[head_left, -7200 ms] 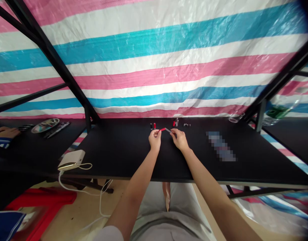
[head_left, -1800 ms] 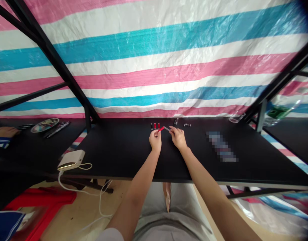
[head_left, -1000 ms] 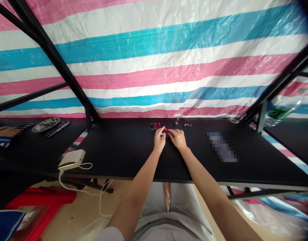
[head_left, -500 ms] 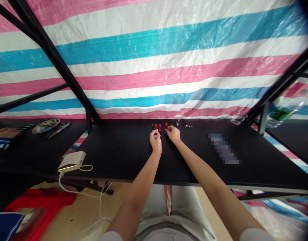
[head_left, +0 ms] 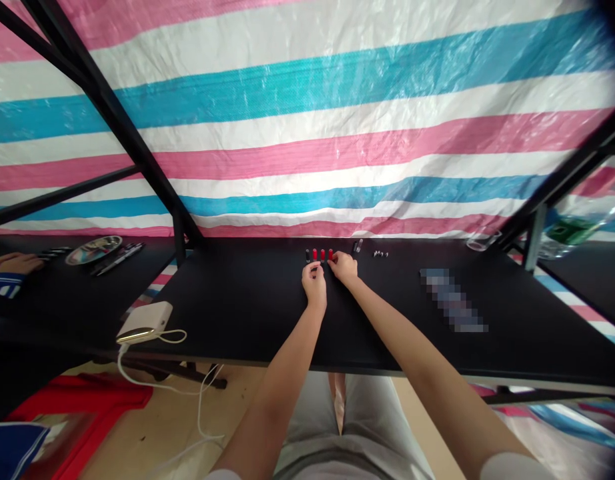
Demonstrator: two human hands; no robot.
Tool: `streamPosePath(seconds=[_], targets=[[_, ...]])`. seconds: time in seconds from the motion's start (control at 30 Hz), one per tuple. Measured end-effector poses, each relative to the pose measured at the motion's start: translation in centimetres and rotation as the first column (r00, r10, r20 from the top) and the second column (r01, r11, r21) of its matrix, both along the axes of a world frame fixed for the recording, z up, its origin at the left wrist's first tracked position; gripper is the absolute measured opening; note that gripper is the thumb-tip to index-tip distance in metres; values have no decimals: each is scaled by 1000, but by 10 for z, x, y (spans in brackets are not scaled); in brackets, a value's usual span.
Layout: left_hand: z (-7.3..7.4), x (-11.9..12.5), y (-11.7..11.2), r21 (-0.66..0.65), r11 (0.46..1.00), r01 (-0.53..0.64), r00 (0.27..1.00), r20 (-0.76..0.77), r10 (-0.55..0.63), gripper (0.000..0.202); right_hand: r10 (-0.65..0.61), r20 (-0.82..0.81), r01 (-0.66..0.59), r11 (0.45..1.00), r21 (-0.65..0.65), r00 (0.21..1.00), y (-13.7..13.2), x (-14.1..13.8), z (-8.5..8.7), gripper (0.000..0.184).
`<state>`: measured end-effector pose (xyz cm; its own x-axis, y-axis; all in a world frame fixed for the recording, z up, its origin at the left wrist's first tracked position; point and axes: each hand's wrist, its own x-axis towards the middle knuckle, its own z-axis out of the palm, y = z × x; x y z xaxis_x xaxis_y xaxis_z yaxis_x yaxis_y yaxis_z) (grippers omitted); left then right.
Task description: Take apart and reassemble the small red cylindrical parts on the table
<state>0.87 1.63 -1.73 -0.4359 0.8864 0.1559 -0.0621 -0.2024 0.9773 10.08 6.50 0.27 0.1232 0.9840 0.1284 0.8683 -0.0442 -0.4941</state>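
A short row of small upright cylinders stands near the back of the black table (head_left: 227, 300). One is black (head_left: 308, 257), and beside it are two red cylinders (head_left: 319, 255) with dark lower ends. My right hand (head_left: 344, 268) pinches another small red cylinder (head_left: 330, 255) at the row's right end. Just in front of the row is my left hand (head_left: 315, 285), its fingers curled together. Something dark may be between those fingertips, but it is too small to make out.
Right of my hands lie a black and a clear tube (head_left: 357, 245) and several small shiny pieces (head_left: 380, 254). A pixelated flat object (head_left: 452, 300) and a clear cup (head_left: 482, 239) are farther right. A white power bank (head_left: 146, 321) with a cable sits left. Another person's hand (head_left: 15, 264) rests far left.
My right hand has brought its red cylinder leftward, closing the gap to the other cylinders in the row. My left hand stays in front of them. The view has shifted slightly.
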Motion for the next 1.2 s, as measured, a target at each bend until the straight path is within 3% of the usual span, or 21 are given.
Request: streamPosePath(seconds=[0.23,0.37,0.43,0.57,0.73,1.03,1.2], targets=[[4,-1,-2,-29,1000,7,1000,-19,-7,16,58,37,-58,998,-2,998,-6,31,25,15],[7,0,-5,-28,1000,15,1000,-11,-15,16,-53,15,49,979,195,998,5,68,42,19],[7,0,-5,-29,999,18,1000,1,-18,15,-74,22,65,955,291,997,15,81,44,31],[4,0,-3,-37,999,14,1000,10,-13,15,-59,-3,58,987,149,998,35,91,35,47],[2,-1,0,-56,998,13,1000,6,-13,15,-145,-122,140,989,-55,982,55,84,21,54],[2,0,1,-57,998,22,1000,6,-22,14,-268,-241,257,963,-76,933,65,75,-4,50],[1,-1,2,-73,997,14,999,-34,-16,14,-278,-217,281,960,-16,936,64,66,-13,33]])
